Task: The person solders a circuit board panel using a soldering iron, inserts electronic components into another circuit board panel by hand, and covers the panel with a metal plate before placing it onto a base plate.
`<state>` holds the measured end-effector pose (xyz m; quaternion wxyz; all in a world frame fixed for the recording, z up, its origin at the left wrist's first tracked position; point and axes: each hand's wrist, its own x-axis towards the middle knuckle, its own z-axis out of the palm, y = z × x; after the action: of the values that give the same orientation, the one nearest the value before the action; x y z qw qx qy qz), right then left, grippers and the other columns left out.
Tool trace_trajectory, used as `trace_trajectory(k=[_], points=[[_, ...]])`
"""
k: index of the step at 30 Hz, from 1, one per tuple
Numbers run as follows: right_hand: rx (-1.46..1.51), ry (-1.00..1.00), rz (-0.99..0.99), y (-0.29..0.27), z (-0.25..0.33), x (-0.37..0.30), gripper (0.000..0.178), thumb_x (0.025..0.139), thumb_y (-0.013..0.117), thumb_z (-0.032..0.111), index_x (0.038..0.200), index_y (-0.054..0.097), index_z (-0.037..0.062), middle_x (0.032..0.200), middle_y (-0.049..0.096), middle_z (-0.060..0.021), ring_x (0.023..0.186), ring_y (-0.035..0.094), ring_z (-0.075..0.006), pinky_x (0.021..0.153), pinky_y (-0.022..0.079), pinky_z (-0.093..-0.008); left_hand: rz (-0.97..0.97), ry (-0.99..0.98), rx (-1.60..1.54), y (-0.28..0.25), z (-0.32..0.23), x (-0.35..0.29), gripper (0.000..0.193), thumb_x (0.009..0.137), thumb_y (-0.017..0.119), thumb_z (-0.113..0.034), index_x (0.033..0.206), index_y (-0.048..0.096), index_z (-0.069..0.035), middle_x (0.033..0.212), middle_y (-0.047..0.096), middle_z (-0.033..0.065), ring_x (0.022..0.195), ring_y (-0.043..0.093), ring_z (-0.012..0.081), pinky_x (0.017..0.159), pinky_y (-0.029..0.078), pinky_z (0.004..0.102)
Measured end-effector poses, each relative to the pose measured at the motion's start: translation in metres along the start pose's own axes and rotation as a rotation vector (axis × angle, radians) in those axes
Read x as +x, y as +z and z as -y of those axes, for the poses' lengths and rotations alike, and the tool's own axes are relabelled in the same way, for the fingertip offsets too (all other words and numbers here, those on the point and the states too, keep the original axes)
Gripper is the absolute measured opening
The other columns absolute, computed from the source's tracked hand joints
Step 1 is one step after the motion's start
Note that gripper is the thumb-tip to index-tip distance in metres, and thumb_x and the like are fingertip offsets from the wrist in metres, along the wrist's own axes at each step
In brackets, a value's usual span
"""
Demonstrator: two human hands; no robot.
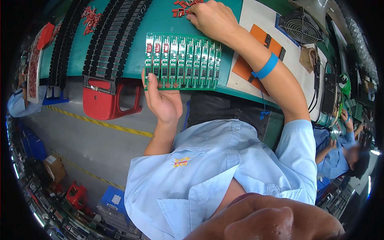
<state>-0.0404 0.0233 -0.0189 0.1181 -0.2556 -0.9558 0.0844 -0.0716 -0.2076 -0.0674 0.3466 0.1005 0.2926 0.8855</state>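
A green circuit board panel [188,64], made of several narrow strips side by side, is held over the edge of the green tabletop. My left hand [164,98] grips its lower left corner, thumb on top and fingers underneath. Red box-shaped components [157,48] sit near the upper end of the three leftmost strips. My right hand [212,20] is at a loose pile of red components [181,11] with wire leads. Its fingers are curled together at the pile, and whatever lies between them is hidden. A blue wrist band [267,66] circles my right forearm.
Black slotted racks [114,38] run along the table at left, beside another pile of red components [91,19]. An orange board [252,60] lies at right near a fan [301,29]. A red stool [108,100] stands below. Co-workers [336,154] sit at both sides.
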Motion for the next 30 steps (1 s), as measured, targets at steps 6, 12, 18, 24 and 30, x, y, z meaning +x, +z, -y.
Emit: trace_trajectory(k=[6, 12, 18, 24, 30], points=[[0.193, -0.205, -0.120, -0.004, -0.023, -0.008, 0.017, 0.090, 0.063, 0.012, 0.083, 0.066, -0.0033, 0.071, 0.067, -0.0115, 0.055, 0.058, -0.0214, 0.053, 0.051, -0.0339, 0.034, -0.008, 0.012, -0.002, 0.002, 0.002, 0.035, 0.109, 0.036, -0.020, 0.141, 0.045, -0.009, 0.128, 0.065, 0.0091, 0.102, 0.068, 0.0153, 0.083, 0.053, 0.0281], [1.031, 0.190, 0.037, -0.051, -0.032, -0.032, 0.010, 0.096, 0.063, 0.009, 0.095, 0.068, 0.0003, 0.079, 0.066, -0.0058, 0.063, 0.057, -0.0107, 0.055, 0.049, -0.0226, 0.047, -0.044, -0.001, 0.018, 0.008, 0.008, 0.036, 0.109, 0.036, -0.021, 0.142, 0.041, -0.009, 0.128, 0.064, 0.0090, 0.103, 0.066, 0.0150, 0.083, 0.053, 0.0287], [1.436, 0.205, -0.080, -0.046, -0.028, -0.051, 0.013, 0.097, 0.065, 0.009, 0.103, 0.069, -0.0014, 0.082, 0.067, -0.0073, 0.064, 0.058, -0.0101, 0.056, 0.050, -0.0207, 0.153, -0.041, -0.019, 0.038, 0.032, 0.024, 0.037, 0.109, 0.034, -0.021, 0.145, 0.035, -0.009, 0.128, 0.062, 0.0096, 0.105, 0.064, 0.0154, 0.085, 0.052, 0.0303], [1.558, 0.197, -0.129, -0.047, -0.020, -0.063, 0.017, 0.095, 0.067, 0.007, 0.110, 0.069, -0.0022, 0.084, 0.069, -0.0082, 0.064, 0.059, -0.0094, 0.057, 0.050, -0.0187, 0.152, -0.010, -0.014, 0.042, 0.042, 0.026, 0.038, 0.110, 0.034, -0.021, 0.145, 0.033, -0.009, 0.130, 0.060, 0.0104, 0.105, 0.063, 0.0157, 0.086, 0.052, 0.0309], [1.370, 0.273, -0.027, -0.056, 0.002, -0.072, 0.018, 0.092, 0.070, 0.004, 0.109, 0.070, -0.0025, 0.083, 0.071, -0.0086, 0.066, 0.060, -0.0091, 0.057, 0.048, -0.0173, 0.211, 0.004, 0.009, 0.036, 0.042, 0.027, 0.038, 0.109, 0.035, -0.020, 0.145, 0.032, -0.009, 0.131, 0.059, 0.0112, 0.106, 0.063, 0.0167, 0.087, 0.052, 0.0311]])
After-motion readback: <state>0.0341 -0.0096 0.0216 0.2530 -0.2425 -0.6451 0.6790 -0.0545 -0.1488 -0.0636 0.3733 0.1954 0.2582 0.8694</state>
